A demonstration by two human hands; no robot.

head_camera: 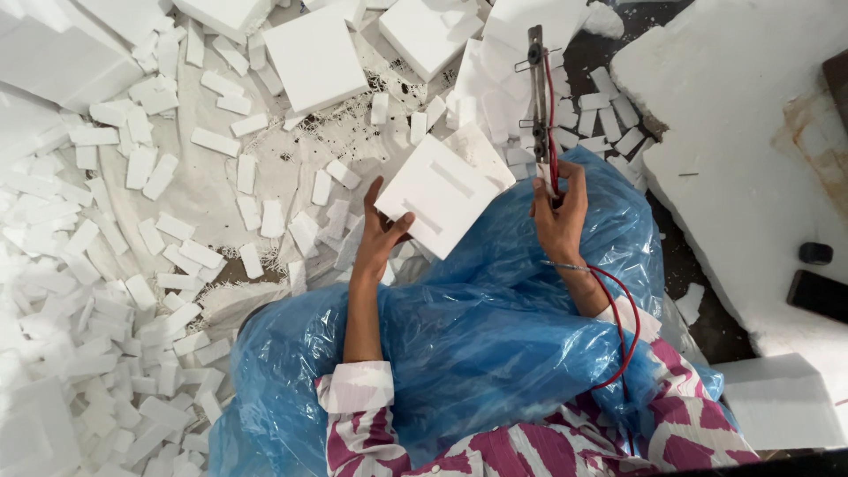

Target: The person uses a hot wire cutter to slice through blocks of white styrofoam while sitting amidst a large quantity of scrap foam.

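A square white foam block with a shallow rectangular slot cut into its face sits above the person's lap, tilted on one corner. The left hand grips its lower left edge, thumb over the front face and fingers curled behind, closed firmly on it. The right hand is wrapped shut around the handle of a metal-framed hot-wire cutter, which stands upright just beside the block's right corner; whether the wire touches the foam cannot be told. A red cable runs from the tool down past the right wrist and loops over the lap.

A blue plastic sheet covers the person's knees, above patterned pink and white sleeves. To the left, the floor is strewn with small rectangular foam offcuts, a great many of them, which suggests much cutting is already done. Uncut or partly cut square foam slabs lie beyond the block, so there seems to be more left. A large rough foam sheet fills the right side, with two dark objects at its edge too small to identify.

The cutter's wire itself is too thin to see, and the block's back is hidden.
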